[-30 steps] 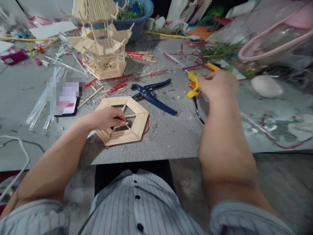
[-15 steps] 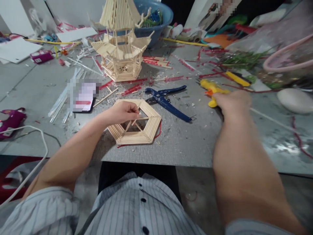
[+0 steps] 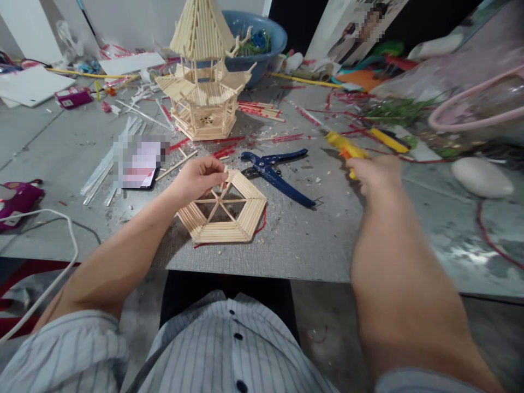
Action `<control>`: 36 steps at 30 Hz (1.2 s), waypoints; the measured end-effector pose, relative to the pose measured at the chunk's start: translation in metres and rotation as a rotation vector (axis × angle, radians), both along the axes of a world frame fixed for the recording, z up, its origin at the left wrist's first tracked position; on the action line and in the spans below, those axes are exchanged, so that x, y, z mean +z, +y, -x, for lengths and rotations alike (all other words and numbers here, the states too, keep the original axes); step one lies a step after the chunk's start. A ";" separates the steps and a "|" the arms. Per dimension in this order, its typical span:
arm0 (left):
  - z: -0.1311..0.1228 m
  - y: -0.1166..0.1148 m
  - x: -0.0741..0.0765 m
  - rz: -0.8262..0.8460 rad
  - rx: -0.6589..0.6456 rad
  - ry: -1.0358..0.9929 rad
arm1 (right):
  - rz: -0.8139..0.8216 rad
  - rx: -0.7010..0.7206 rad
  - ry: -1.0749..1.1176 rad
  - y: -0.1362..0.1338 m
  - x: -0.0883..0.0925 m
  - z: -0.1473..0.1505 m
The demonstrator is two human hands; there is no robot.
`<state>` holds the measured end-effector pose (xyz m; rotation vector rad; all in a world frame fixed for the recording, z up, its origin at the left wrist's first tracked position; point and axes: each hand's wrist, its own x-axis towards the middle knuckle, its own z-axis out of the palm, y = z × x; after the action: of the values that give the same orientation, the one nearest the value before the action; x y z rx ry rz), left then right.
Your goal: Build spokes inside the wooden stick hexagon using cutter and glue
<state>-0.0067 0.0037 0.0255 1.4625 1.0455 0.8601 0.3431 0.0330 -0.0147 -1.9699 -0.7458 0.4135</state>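
Note:
Lying flat near the table's front edge is a hexagonal frame [image 3: 223,233] of pale wooden sticks, with thin spokes meeting at its centre. Over its back left side, my left hand [image 3: 200,177] pinches a short wooden stick [image 3: 224,177] between thumb and fingertips. My right hand [image 3: 379,169], off to the right, is wrapped around the grip of a yellow hot glue gun [image 3: 341,146], whose nozzle points to the far left. Between the hands rest blue-handled cutting pliers [image 3: 280,177]. Behind the frame stands a pagoda model [image 3: 204,95] built of the same sticks.
A phone [image 3: 141,164] and clear glue sticks [image 3: 108,155] lie to the left. At the back is a blue basin [image 3: 262,57]. Red-wrapped sticks [image 3: 262,111], a yellow cutter [image 3: 388,141] and a white rounded object [image 3: 482,177] are scattered about. A white cable [image 3: 71,232] crosses the left edge.
My left hand has drawn back from the frame's centre toward its back left, uncovering the spokes. My right hand has brought the glue gun a little to the left.

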 end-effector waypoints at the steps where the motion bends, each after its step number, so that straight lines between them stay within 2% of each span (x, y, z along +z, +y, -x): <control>1: 0.001 0.001 -0.001 -0.019 0.028 -0.049 | -0.036 -0.028 0.054 -0.001 0.003 0.003; 3: 0.002 0.004 -0.004 -0.039 0.063 -0.140 | -0.113 -0.073 0.135 -0.002 0.010 0.011; 6: 0.002 0.006 -0.006 -0.014 0.091 -0.257 | -0.311 -0.052 0.242 -0.005 0.025 0.026; 8: 0.002 0.007 -0.007 0.028 0.122 -0.314 | -0.478 0.014 0.367 -0.009 0.034 0.040; 11: 0.002 0.007 -0.007 0.085 0.167 -0.368 | -0.573 0.204 0.500 -0.017 0.041 0.067; 14: 0.003 0.007 -0.005 0.116 0.202 -0.397 | -0.550 0.386 0.599 -0.026 0.041 0.089; 17: 0.003 0.008 -0.003 0.147 0.232 -0.414 | -0.513 0.631 0.598 -0.032 0.039 0.101; 19: 0.003 0.007 -0.003 0.176 0.240 -0.417 | -0.533 0.738 0.567 -0.034 0.037 0.103; 22: 0.002 0.007 -0.002 0.201 0.247 -0.401 | -0.573 0.785 0.537 -0.034 0.032 0.104; 28: 0.002 0.007 -0.001 0.209 0.262 -0.393 | -0.512 0.883 0.494 -0.039 0.015 0.115; 36: 0.002 0.006 0.000 0.231 0.271 -0.436 | -0.451 1.103 0.373 -0.047 0.010 0.121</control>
<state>-0.0091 0.0094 0.0258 0.8969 0.9816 1.1479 0.2224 -0.0141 -0.0049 -0.8770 -1.4757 1.1020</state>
